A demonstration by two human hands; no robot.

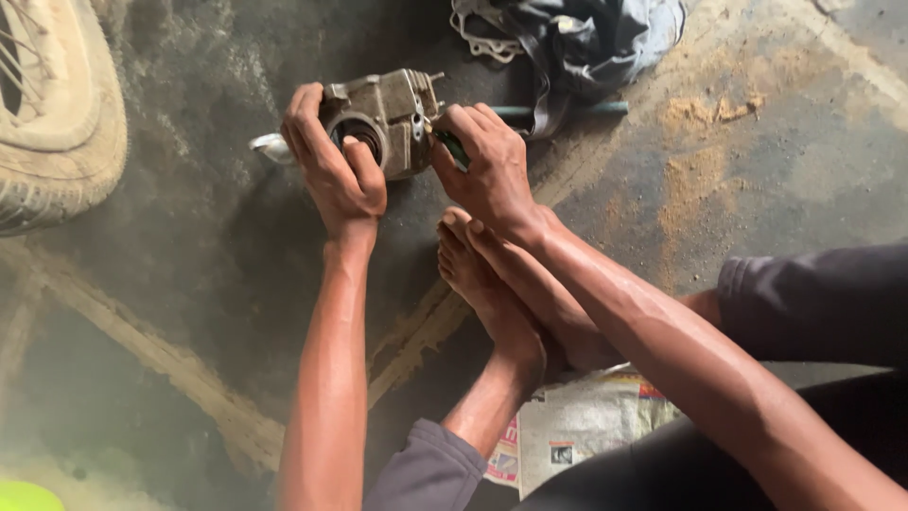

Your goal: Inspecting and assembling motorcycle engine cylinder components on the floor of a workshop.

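Observation:
A grimy metal engine block with a round bore sits on the dark oily floor in the upper middle. My left hand grips its left side, thumb at the rim of the bore. My right hand is closed around a green-handled tool whose tip touches the right side of the block. My bare feet rest on the floor just below the hands.
A worn tyre lies at the upper left. Dark cloth and rags are heaped behind the block, over a thin green rod. Crumpled newspaper lies under my legs. Sandy patches mark the floor on the right.

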